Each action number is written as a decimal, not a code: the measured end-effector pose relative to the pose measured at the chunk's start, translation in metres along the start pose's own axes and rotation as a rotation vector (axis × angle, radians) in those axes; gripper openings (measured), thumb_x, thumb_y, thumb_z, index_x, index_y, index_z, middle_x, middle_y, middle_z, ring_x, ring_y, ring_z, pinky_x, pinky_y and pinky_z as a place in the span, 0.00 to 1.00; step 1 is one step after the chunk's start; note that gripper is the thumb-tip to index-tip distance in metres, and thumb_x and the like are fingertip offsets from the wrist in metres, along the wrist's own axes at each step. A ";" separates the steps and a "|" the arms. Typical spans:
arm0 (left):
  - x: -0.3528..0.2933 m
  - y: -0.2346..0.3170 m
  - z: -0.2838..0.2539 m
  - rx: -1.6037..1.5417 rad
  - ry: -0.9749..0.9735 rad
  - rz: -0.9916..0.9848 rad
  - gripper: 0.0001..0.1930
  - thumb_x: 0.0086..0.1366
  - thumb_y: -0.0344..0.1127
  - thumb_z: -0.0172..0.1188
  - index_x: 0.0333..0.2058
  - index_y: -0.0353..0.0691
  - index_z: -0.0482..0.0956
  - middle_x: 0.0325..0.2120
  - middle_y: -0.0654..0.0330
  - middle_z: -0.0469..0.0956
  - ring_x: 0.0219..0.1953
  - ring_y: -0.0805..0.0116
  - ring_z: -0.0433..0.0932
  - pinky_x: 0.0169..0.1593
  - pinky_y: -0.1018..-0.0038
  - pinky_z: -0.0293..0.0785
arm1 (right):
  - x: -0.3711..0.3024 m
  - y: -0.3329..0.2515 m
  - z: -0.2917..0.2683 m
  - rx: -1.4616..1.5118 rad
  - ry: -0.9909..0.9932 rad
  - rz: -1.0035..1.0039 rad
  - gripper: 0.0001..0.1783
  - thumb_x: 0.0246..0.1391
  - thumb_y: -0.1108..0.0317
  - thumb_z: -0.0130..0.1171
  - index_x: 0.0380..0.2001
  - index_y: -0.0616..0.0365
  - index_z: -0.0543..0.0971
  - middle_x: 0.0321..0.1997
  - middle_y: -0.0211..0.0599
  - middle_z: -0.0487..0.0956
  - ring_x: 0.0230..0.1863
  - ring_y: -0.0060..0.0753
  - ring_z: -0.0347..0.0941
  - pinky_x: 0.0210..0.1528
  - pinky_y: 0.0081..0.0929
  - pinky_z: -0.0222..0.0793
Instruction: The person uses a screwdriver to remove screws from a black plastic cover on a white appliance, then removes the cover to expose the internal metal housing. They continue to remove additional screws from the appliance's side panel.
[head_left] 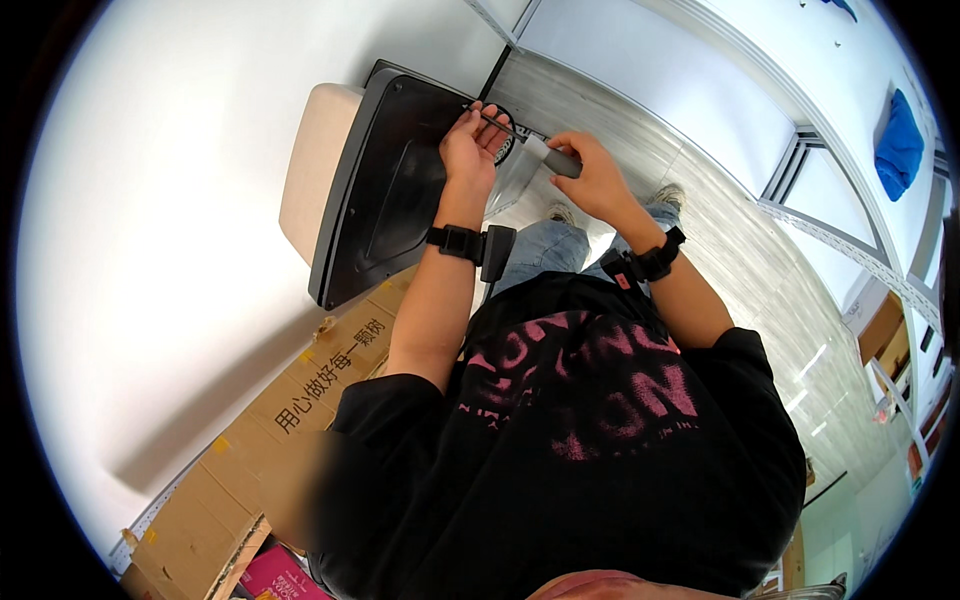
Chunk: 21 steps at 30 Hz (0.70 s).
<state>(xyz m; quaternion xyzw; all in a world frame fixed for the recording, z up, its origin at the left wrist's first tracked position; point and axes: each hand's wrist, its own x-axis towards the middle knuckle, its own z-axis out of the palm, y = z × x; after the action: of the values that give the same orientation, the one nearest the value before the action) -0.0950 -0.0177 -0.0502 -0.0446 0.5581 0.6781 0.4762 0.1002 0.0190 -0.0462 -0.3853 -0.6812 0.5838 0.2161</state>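
Note:
My right hand [590, 180] is wrapped round the grey and white handle of a screwdriver [553, 158]. Its thin dark shaft points left, toward the edge of a black plastic panel [385, 190]. That panel stands on edge, with a beige padded block [318, 170] against its far side, like a seat seen from below. My left hand [474, 150] is turned palm up beside the panel's right edge, its curled fingers around the front of the shaft. Whatever lies at the tip is too small to make out.
A white wall [180, 200] rises on the left. A long brown cardboard box [270, 415] lies below the panel, at my left side. Behind my hands is a black ring-shaped part [507, 150]. White shelving frames [840, 235] and a blue cloth [899, 145] are at right.

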 end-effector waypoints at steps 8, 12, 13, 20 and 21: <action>-0.003 0.002 -0.006 -0.044 -0.066 -0.067 0.15 0.70 0.41 0.41 0.45 0.38 0.72 0.40 0.55 0.77 0.44 0.54 0.77 0.46 0.63 0.75 | -0.008 0.002 -0.007 0.029 -0.008 0.029 0.23 0.38 0.77 0.64 0.42 0.57 0.73 0.41 0.39 0.72 0.44 0.35 0.70 0.47 0.30 0.67; -0.014 -0.005 0.004 0.018 -0.110 -0.042 0.16 0.71 0.42 0.41 0.46 0.39 0.71 0.40 0.55 0.77 0.43 0.56 0.78 0.43 0.67 0.76 | -0.019 0.000 -0.019 0.049 0.024 0.026 0.23 0.37 0.77 0.64 0.41 0.55 0.74 0.39 0.41 0.74 0.42 0.40 0.72 0.46 0.31 0.68; -0.019 -0.006 0.011 0.044 -0.132 -0.029 0.16 0.70 0.42 0.42 0.46 0.39 0.71 0.39 0.55 0.77 0.41 0.58 0.79 0.41 0.68 0.77 | -0.022 -0.001 -0.026 0.058 0.016 0.050 0.23 0.37 0.77 0.64 0.42 0.56 0.74 0.39 0.39 0.74 0.43 0.37 0.71 0.47 0.30 0.67; -0.044 -0.018 0.108 0.162 -0.338 0.026 0.12 0.70 0.39 0.46 0.45 0.38 0.70 0.36 0.55 0.78 0.36 0.62 0.80 0.36 0.72 0.78 | -0.053 -0.004 -0.099 0.238 0.128 0.091 0.23 0.40 0.81 0.62 0.43 0.58 0.73 0.40 0.31 0.74 0.42 0.26 0.68 0.47 0.25 0.65; -0.045 -0.023 0.127 0.173 -0.392 0.008 0.11 0.69 0.37 0.46 0.45 0.39 0.70 0.36 0.55 0.78 0.38 0.61 0.79 0.38 0.70 0.77 | -0.057 -0.005 -0.114 0.266 0.157 0.085 0.22 0.40 0.80 0.63 0.43 0.58 0.73 0.39 0.33 0.75 0.42 0.27 0.69 0.46 0.26 0.66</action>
<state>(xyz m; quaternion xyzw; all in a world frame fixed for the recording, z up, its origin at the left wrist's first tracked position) 0.0046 0.0552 0.0071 0.1317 0.5111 0.6252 0.5749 0.2188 0.0461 -0.0072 -0.4264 -0.5617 0.6456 0.2930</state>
